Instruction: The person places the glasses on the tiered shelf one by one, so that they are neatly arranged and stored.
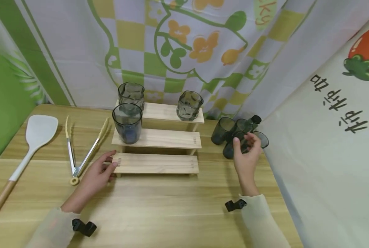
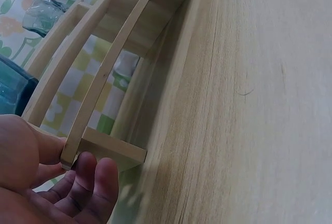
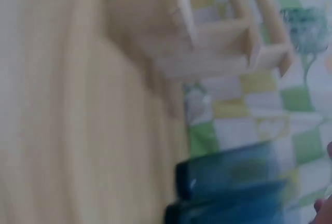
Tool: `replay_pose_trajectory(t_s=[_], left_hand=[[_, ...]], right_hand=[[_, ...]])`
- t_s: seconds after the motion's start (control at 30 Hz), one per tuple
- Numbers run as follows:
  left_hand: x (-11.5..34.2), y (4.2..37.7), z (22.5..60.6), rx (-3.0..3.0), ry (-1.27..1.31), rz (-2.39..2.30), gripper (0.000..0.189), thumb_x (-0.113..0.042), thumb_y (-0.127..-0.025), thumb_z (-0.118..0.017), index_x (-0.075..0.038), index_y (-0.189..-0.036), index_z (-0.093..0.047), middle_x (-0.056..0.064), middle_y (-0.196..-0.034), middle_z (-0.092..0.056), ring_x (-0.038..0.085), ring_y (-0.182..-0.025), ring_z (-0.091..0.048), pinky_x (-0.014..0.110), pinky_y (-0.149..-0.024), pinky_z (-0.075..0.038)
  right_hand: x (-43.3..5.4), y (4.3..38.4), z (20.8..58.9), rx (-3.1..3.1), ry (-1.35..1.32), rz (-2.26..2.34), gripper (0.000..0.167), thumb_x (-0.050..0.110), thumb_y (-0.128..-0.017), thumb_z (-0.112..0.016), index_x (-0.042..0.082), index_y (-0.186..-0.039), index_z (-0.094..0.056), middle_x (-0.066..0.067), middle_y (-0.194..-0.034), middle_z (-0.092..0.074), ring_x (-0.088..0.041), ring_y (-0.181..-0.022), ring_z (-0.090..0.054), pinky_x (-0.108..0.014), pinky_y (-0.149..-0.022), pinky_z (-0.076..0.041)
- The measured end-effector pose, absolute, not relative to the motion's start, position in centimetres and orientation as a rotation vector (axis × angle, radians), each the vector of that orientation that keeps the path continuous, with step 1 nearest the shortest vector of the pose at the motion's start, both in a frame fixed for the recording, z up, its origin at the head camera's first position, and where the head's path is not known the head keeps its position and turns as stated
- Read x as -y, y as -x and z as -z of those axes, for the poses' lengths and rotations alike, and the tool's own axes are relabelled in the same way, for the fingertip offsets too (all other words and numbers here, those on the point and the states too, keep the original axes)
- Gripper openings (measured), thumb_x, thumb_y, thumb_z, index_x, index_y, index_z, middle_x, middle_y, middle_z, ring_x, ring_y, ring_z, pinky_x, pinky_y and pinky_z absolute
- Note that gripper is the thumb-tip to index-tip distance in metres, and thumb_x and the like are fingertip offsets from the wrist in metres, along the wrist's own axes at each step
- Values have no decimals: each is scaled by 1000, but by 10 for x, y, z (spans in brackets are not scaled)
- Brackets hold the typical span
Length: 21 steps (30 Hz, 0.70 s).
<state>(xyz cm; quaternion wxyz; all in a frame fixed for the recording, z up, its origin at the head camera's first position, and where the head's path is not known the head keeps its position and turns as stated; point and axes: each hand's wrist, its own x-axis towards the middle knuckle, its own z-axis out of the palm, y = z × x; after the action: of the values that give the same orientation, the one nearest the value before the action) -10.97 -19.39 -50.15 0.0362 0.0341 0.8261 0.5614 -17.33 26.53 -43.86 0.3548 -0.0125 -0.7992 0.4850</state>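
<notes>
A three-step wooden display stand (image 1: 156,163) stands in the middle of the table. My left hand (image 1: 97,172) grips the left end of its lowest step, thumb on one side and fingers curled under the board (image 2: 98,92). On the middle step, at the left, is a tall smoky glass (image 1: 128,125). Two wavy glasses, one at the left (image 1: 131,90) and one at the right (image 1: 189,106), stand on the top step. My right hand (image 1: 248,155) hovers over a cluster of dark glasses (image 1: 222,131), thumb and fingers apart. In the right wrist view, two glasses (image 3: 228,175) appear blurred below the fingertips' level.
A black-capped bottle (image 1: 255,120) stands among the glasses at the right. Tongs (image 1: 88,155) lie spread left of the stand, beside a white spatula (image 1: 40,132) with a wooden handle. A patterned curtain (image 1: 135,38) hangs behind the table; a white wall (image 1: 327,155) borders its right side.
</notes>
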Motion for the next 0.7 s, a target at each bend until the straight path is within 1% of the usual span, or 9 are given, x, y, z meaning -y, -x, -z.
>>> replay_pose_trajectory(t_s=[0.1, 0.2, 0.33, 0.4, 0.47, 0.57, 0.6, 0.7], left_hand=[[196, 108, 501, -2540, -95, -1723, 50, -17, -109, -52, 1, -153, -37, 29, -125, -48, 29, -80, -66, 36, -59, -60], [196, 108, 500, -2525, -98, -1749, 50, -15, -108, -52, 3, -152, -36, 30, -124, -47, 30, -79, -66, 35, -59, -60], [192, 109, 500, -2487, -117, -1799, 50, -11, -108, -52, 8, -151, -35, 31, -121, -47, 29, -78, -66, 35, -59, -60], [190, 109, 500, -2471, -119, -1814, 49, -10, -108, -52, 9, -150, -35, 31, -120, -47, 29, -77, -65, 35, -60, -60], [190, 109, 501, -2472, -108, -1808, 49, -10, -108, -52, 9, -150, -35, 30, -121, -47, 29, -78, -66, 35, -60, -61], [190, 109, 501, -2481, -96, -1796, 49, -10, -108, -51, 8, -151, -35, 30, -121, -47, 30, -78, -66, 35, -61, -61], [190, 109, 500, -2487, -93, -1790, 49, -10, -108, -51, 7, -151, -35, 30, -122, -47, 30, -78, -66, 35, -61, -61], [190, 109, 499, -2491, -88, -1787, 49, -9, -108, -52, 7, -151, -35, 31, -122, -47, 31, -79, -66, 35, -61, -61]], right_hand=[[-285, 175, 456, 2117, 148, -1209, 51, 21, -95, -74, 0, -135, -50, -15, -132, -50, -27, -123, -39, -46, -97, -37], [-294, 177, 465, 2148, 176, -1186, 56, 25, -94, -75, 1, -138, -50, -16, -136, -46, -30, -126, -39, -50, -97, -38], [-299, 180, 470, 2176, 166, -1167, 58, 26, -95, -75, -1, -139, -48, -17, -137, -41, -36, -121, -40, -46, -92, -37], [-301, 181, 473, 2184, 161, -1157, 58, 26, -95, -75, -2, -138, -48, -19, -136, -40, -36, -117, -40, -41, -88, -36], [-302, 181, 475, 2185, 152, -1141, 60, 25, -93, -77, -3, -137, -48, -20, -134, -40, -35, -112, -40, -38, -87, -35], [-302, 182, 477, 2201, 138, -1124, 65, 27, -90, -80, -2, -138, -47, -20, -134, -42, -32, -111, -41, -36, -88, -36], [-302, 183, 477, 2209, 133, -1120, 68, 29, -89, -81, -1, -139, -47, -19, -134, -43, -31, -112, -41, -36, -89, -37], [-303, 187, 476, 2244, 124, -1167, 75, 34, -87, -83, 2, -143, -44, -17, -139, -43, -33, -122, -43, -45, -93, -40]])
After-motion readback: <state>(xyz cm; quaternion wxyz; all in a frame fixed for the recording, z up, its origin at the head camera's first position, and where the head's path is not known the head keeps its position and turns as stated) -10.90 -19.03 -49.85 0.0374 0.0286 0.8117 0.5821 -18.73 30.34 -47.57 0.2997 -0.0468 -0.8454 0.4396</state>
